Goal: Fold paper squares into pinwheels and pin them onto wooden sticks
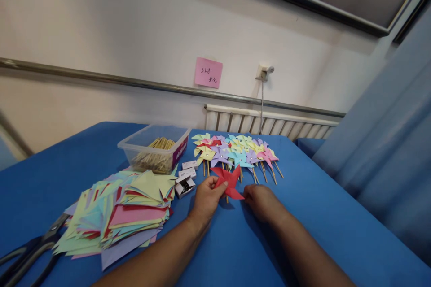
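My left hand (207, 197) pinches a red paper pinwheel (229, 181) at its left side, holding it just above the blue table (319, 215). My right hand (262, 202) is curled beside the pinwheel's lower right edge, fingers closed; whether it grips the pinwheel's stick is hidden. Beyond the red pinwheel lies a row of finished pinwheels (235, 150) in several colours on wooden sticks.
A stack of coloured paper squares (117, 210) lies at the left. Black scissors (30, 251) rest at the near left edge. A clear plastic box of wooden sticks (155, 148) stands behind the stack. Small white boxes (186, 177) sit beside it. A radiator (269, 123) and wall are behind.
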{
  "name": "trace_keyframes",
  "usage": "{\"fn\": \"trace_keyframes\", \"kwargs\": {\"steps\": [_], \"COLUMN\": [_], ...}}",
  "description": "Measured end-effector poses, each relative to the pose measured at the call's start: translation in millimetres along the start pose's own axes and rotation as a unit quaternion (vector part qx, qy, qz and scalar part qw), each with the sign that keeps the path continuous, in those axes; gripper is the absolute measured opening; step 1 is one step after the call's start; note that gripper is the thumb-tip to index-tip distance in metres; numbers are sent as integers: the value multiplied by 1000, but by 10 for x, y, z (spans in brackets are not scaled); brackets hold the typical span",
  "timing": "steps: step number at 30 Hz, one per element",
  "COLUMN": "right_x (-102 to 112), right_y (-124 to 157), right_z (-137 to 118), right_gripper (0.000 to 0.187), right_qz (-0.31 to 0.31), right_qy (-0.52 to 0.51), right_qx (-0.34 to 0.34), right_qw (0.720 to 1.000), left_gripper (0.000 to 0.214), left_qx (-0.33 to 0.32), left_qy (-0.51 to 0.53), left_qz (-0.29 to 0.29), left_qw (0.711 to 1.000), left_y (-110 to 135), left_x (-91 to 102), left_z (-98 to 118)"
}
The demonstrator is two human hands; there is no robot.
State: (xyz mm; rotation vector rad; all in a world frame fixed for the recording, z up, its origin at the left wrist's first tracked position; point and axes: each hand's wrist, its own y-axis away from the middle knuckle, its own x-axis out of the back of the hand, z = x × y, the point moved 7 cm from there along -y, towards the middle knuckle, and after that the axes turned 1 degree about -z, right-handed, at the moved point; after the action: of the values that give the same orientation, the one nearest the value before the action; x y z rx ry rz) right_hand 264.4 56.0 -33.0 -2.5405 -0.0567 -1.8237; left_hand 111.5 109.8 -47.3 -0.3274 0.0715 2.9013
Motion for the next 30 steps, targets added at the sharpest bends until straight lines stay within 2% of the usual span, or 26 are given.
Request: {"fn": "trace_keyframes", "kwargs": {"steps": [12, 30], "right_x": [27, 89], "right_y": [25, 81], "right_z": [-69, -114], "right_gripper": [16, 20], "right_qz": [-19, -5], "right_qy": [63, 110], "right_qx": [-7, -32], "right_qw": [998, 993], "left_gripper": [24, 25], "left_qx": [-2, -7], "left_qy": [-1, -15], "left_qz": [-4, -2], "left_qw": [1000, 1000], "left_y": [4, -10], "left_x": [-9, 5], "left_z": [1, -15]}}
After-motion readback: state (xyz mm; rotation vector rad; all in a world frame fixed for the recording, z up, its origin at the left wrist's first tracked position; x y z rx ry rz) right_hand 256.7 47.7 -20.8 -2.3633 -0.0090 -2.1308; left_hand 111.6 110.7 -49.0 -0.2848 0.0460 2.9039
